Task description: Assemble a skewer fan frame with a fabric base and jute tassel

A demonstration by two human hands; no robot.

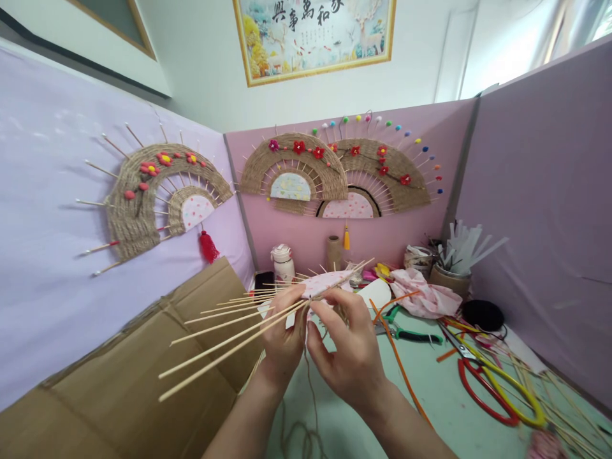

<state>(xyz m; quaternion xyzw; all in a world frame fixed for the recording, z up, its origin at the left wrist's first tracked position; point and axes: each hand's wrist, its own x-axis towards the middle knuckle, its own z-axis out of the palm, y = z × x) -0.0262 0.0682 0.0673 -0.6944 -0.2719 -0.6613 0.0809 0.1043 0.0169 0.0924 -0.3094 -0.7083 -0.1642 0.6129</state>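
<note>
My left hand grips a half-made fan by its edge, with thin wooden sticks spreading out to the left past the fingers. Dotted pink cloth covers the middle of this fan. At the same edge my right hand has its fingers bent close around brown twine, touching the fan near the sticks' base. The exact grip of the right fingertips is partly hidden. Loose twine hangs from between both hands and coils on the table below.
Cardboard leans at left. On the green table lie large red-and-yellow scissors, green-handled pliers, an orange strip, crumpled pink cloth and loose sticks. A white bottle stands behind. Finished fans hang on the partitions.
</note>
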